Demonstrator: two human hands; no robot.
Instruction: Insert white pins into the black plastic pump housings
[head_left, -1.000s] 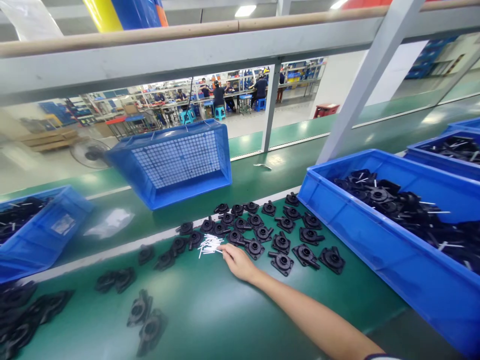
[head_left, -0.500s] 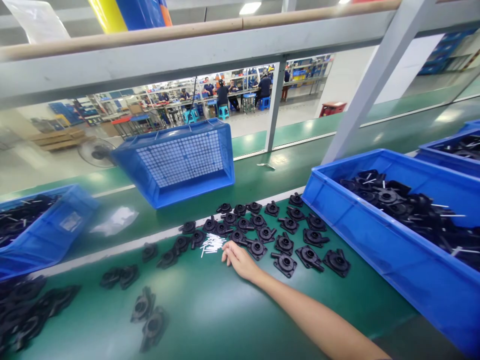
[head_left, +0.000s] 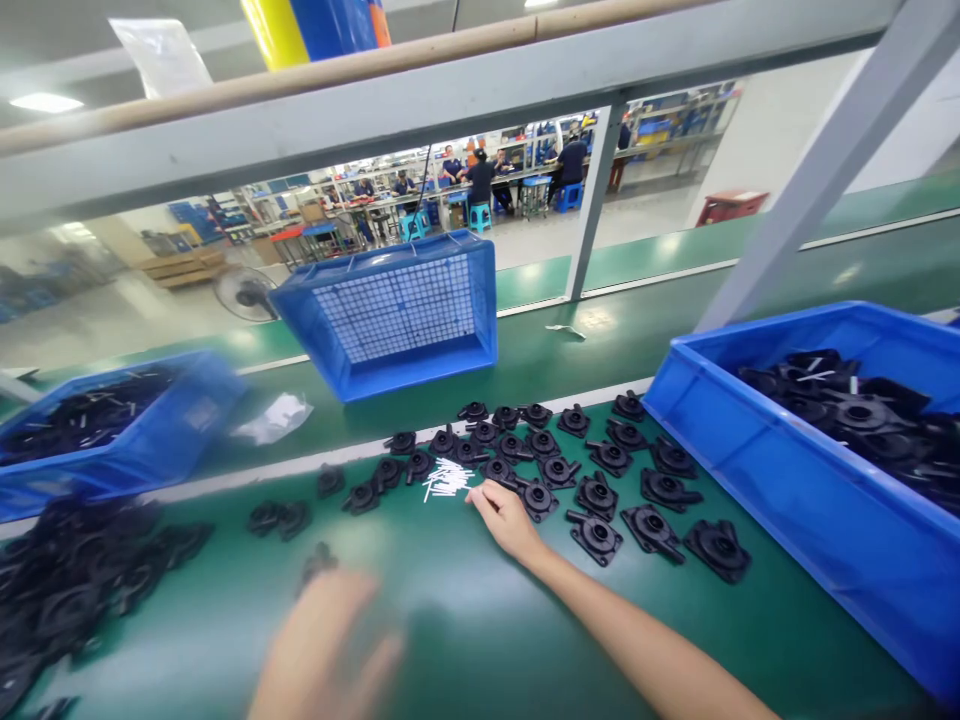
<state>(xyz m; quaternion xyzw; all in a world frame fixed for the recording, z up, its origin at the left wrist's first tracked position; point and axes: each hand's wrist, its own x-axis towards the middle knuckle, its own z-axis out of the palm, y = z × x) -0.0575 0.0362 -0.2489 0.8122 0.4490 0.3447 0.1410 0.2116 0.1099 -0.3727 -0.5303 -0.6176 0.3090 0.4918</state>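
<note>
My right hand (head_left: 506,515) rests on the green work surface with its fingers pinched together. Its fingertips touch the right edge of a small pile of thin white sticks (head_left: 448,477); what they hold, if anything, is too small to make out. Beside and behind that hand lie several black plastic housings (head_left: 596,538), square-based with a round opening and a side spout. My left hand (head_left: 322,640) is smeared by motion at the lower left, its fingers unclear. It partly covers a black housing (head_left: 320,560).
A heap of black parts (head_left: 75,580) lies at the left. Blue bins (head_left: 795,480) of parts stand at right and left (head_left: 187,430). Another blue crate (head_left: 412,375) is tipped on its side behind. A plastic bag (head_left: 276,418) lies near the left bin. People sit in the background.
My left hand has come into view at the lower left, over where two housings lay. The view has shifted left. My right hand stays at the white sticks.
</note>
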